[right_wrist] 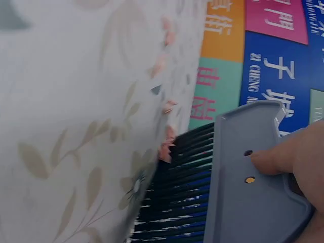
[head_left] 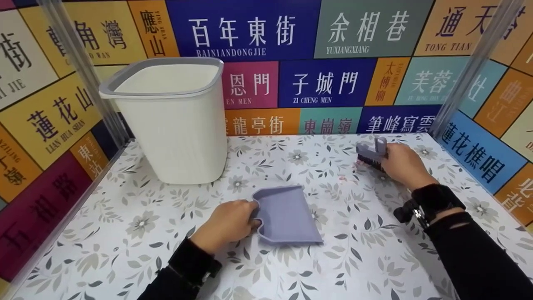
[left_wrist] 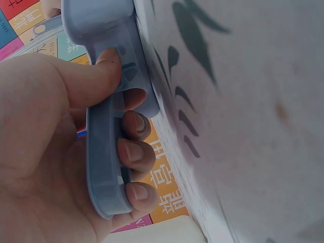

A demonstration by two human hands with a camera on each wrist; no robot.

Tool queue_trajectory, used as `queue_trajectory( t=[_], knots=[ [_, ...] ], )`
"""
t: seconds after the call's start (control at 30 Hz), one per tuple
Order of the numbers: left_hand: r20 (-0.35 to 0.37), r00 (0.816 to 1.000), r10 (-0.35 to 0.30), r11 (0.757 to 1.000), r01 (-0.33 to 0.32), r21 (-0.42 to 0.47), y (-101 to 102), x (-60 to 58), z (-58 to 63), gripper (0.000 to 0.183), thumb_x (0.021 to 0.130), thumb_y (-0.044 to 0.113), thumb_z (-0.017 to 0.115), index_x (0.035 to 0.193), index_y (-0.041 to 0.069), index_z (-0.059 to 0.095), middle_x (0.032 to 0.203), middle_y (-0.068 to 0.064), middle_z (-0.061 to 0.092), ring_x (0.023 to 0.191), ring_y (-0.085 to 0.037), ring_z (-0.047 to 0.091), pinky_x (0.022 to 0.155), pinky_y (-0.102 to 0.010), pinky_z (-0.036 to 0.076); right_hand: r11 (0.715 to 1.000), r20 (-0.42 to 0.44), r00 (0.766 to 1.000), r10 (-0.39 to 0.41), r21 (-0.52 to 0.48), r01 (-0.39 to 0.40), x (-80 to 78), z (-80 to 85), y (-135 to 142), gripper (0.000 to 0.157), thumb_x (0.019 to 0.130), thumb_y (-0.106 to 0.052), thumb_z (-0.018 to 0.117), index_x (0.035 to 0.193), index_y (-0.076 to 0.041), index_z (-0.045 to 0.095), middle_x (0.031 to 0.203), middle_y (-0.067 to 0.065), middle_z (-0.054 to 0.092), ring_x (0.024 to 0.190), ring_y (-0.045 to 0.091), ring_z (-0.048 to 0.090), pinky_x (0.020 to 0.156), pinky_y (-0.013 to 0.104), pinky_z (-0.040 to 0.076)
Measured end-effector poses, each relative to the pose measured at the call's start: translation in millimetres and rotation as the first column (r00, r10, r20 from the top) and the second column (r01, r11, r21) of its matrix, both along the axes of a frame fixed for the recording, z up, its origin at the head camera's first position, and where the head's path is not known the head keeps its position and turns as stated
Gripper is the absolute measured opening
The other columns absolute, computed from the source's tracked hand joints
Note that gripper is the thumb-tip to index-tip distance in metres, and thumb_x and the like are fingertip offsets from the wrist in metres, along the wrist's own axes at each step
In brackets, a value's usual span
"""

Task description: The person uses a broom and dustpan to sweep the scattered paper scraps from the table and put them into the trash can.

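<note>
I see the lavender-grey plastic dustpan (head_left: 287, 216) to the right of the tall cream-white plastic bin with a grey rim (head_left: 183, 141) and nearer to my head camera. It is a shallow tray with raised sides, a wavy back edge and a wide straight lip facing away from the bin. The left hand (head_left: 227, 223) grips its slotted handle, fingers curled right round and thumb pressed along the neck.

Well to the right of the bin, the right hand (head_left: 402, 162) holds the grey plastic hand brush with dark bristles (head_left: 370, 151). That grip is closed too, a fingertip pressing near two small holes in the brush's flat body. From the right wrist I see small curled pink scraps (right_wrist: 166, 144) at the bristle edge and in a line beyond it. They lie right of the bin on the white sheet printed with grey flowers and leaves (head_left: 166, 266).

On the coloured sign-panel wall (head_left: 243, 31) behind the bin I read 百年東街 BAINIANDONGJIE and, right of the bin, 子城門 ZI CHENG MEN and 余相巷 YUXIANGXIANG. Left of it, a yellow panel says 蓮花山 LIAN HUA SHAN.
</note>
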State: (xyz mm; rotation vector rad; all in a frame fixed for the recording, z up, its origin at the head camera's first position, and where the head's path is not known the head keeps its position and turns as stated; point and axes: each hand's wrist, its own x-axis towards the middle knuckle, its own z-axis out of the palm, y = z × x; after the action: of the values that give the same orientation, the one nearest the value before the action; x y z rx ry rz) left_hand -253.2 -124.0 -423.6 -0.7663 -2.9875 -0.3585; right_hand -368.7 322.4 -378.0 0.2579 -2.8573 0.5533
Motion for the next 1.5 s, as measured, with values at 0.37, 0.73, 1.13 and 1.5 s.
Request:
queue_trajectory(
  t=[0.37, 0.73, 1.13, 1.5],
  knots=[
    [-0.015, 1.000, -0.004, 1.000, 0.004, -0.002, -1.4, 0.5, -0.2, 0.020, 0.097, 0.026, 0.079, 0.099, 0.011, 0.067, 0.082, -0.003, 0.063, 0.080, -0.027, 0.066, 0.075, -0.047, 0.059, 0.991, -0.170, 0.982, -0.082, -0.118, 0.062, 11.0, -9.2, -0.6, 0.011, 0.102, -0.006, 0.064, 0.097, 0.003, 0.063, 0.098, 0.030, 0.069, 0.089, 0.050, 0.066, 0.072, 0.062, 0.049],
    [-0.013, 1.000, -0.008, 1.000, 0.008, 0.006, 0.0, 1.1, -1.3, 0.019, 0.097, 0.025, 0.079, 0.099, 0.010, 0.067, 0.080, -0.002, 0.061, 0.078, -0.025, 0.064, 0.073, -0.045, 0.058, 0.998, -0.296, 0.954, -0.050, -0.059, 0.034, 9.8, -26.5, -7.2, 0.007, 0.087, 0.009, 0.060, 0.090, 0.005, 0.064, 0.091, 0.027, 0.067, 0.085, 0.050, 0.063, 0.070, 0.064, 0.049],
    [-0.025, 1.000, -0.018, 1.000, 0.019, 0.025, -1.6, 2.5, -0.9, 0.019, 0.096, 0.023, 0.080, 0.098, 0.010, 0.067, 0.080, -0.002, 0.062, 0.078, -0.025, 0.064, 0.073, -0.045, 0.058, 0.998, -0.278, 0.960, -0.026, -0.061, 0.010, 9.5, -35.6, -14.4, 0.008, 0.087, 0.010, 0.063, 0.088, 0.002, 0.064, 0.088, 0.023, 0.065, 0.084, 0.047, 0.064, 0.070, 0.062, 0.049],
    [-0.015, 1.000, -0.019, 0.999, 0.019, 0.028, -1.5, 1.2, -1.9, 0.019, 0.096, 0.024, 0.079, 0.101, 0.010, 0.068, 0.083, -0.004, 0.064, 0.081, -0.028, 0.067, 0.076, -0.047, 0.059, 0.998, -0.203, 0.979, -0.001, -0.057, -0.010, 13.9, -31.4, -26.0, 0.004, 0.091, 0.005, 0.065, 0.089, 0.002, 0.063, 0.090, 0.023, 0.067, 0.086, 0.047, 0.066, 0.072, 0.061, 0.050]
  ],
)
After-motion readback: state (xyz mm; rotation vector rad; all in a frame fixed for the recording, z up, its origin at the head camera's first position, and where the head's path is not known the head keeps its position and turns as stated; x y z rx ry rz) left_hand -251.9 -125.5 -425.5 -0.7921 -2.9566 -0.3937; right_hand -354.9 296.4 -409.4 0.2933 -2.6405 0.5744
